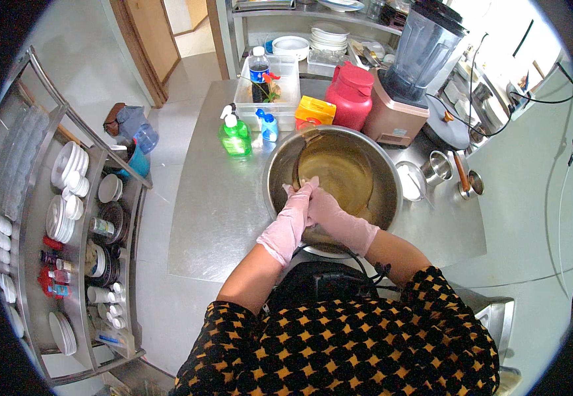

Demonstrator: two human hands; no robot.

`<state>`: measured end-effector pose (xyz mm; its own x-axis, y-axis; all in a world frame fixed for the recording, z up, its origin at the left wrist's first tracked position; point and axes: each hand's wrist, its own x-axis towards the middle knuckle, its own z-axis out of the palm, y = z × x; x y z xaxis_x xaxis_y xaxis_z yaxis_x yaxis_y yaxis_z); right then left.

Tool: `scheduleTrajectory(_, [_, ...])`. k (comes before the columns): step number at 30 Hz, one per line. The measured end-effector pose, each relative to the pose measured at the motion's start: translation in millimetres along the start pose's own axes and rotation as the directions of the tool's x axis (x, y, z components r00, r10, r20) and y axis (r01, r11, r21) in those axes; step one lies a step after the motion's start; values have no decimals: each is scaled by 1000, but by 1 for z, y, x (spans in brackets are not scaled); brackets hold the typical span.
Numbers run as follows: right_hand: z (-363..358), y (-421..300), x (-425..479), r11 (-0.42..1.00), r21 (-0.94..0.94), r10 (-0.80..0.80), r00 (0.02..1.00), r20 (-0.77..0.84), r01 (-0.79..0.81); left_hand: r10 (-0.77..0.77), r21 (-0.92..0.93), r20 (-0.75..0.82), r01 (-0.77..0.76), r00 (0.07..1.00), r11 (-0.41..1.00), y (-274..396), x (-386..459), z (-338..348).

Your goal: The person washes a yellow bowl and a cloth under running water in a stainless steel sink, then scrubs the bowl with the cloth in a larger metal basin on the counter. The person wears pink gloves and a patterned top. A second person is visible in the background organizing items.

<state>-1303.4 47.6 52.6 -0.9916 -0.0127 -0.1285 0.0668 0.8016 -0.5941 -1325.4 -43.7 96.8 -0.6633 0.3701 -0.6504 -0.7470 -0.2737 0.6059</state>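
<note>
Both my hands wear pink gloves and meet over a large stainless steel bowl. Yellowish, see-through liquid lies in the bowl. The fingers of my left hand press against my right hand near the bowl's left side. Overlapping gloves hide whether anything is held between the palms. A dark brown curved edge runs up from the fingertips towards the bowl's far rim; what it belongs to is unclear.
Behind the bowl stand a green pump bottle, a blue bottle, a yellow packet, a red jug and a blender. To the right are a dish of white powder and small steel pots. Shelves of crockery line the left.
</note>
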Motion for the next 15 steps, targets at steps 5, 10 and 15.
scheduleTrajectory(5, [7,22,13,931,363,9,995,98,-44,117,-71,-5,-117,993,991,-10,24,-5])
scheduleTrajectory(10, [3,45,19,669,743,-354,877,324,-4,205,234,-75,-183,976,955,-20,44,-11])
scheduleTrajectory(15, [-17,100,-17,945,-26,-306,911,275,325,337,688,31,-265,941,676,-44,78,-22])
